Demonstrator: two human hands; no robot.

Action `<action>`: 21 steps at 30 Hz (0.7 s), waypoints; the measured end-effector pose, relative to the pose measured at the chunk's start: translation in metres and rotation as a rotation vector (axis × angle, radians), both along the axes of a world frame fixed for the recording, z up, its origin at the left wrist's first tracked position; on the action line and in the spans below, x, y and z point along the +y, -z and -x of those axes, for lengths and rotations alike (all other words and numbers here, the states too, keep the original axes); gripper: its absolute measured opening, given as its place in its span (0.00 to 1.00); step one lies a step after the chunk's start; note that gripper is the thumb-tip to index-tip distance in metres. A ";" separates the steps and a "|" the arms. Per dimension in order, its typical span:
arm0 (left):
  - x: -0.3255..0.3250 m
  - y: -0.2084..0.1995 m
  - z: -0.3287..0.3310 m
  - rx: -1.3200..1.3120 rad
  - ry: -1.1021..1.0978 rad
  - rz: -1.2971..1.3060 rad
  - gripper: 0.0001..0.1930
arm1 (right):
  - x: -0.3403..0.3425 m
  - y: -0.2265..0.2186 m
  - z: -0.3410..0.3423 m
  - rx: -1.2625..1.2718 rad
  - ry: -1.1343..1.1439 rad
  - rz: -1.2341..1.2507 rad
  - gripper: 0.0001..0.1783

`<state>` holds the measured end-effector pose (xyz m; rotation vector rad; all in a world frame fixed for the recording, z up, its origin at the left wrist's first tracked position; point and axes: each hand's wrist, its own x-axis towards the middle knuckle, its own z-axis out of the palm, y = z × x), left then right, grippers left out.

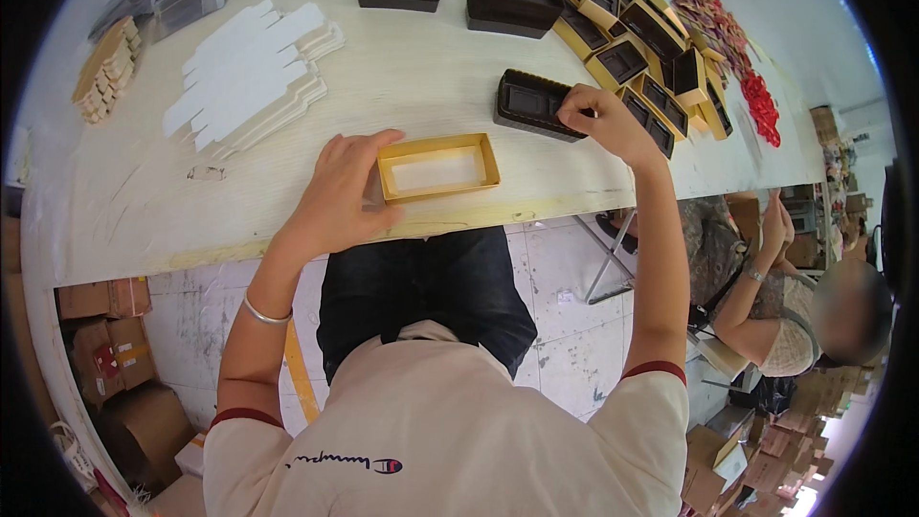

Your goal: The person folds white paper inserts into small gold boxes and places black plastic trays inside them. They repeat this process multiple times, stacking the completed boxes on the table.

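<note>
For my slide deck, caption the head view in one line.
Left hand at an empty gold box, right hand at stacked dark trays, piled boxes farther right.

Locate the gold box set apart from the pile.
In the head view, the gold box sits near the table's front edge, right of the left hand, left of the right hand.

At two o'clock on the worktop lies a red bundle. Below, at eight o'clock, there are brown cartons. Toward four o'clock sits another person.
</note>
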<state>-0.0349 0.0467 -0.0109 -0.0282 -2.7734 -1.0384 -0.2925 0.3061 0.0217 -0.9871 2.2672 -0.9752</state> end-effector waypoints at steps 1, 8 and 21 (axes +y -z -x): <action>0.003 0.000 0.000 0.032 0.010 0.013 0.36 | -0.002 0.000 0.000 -0.016 0.013 -0.013 0.06; 0.012 0.026 0.007 0.113 -0.100 0.034 0.40 | -0.011 0.027 -0.023 1.308 0.042 0.187 0.04; 0.010 0.002 -0.004 0.029 -0.098 -0.121 0.46 | -0.030 -0.043 -0.095 0.057 0.076 0.157 0.29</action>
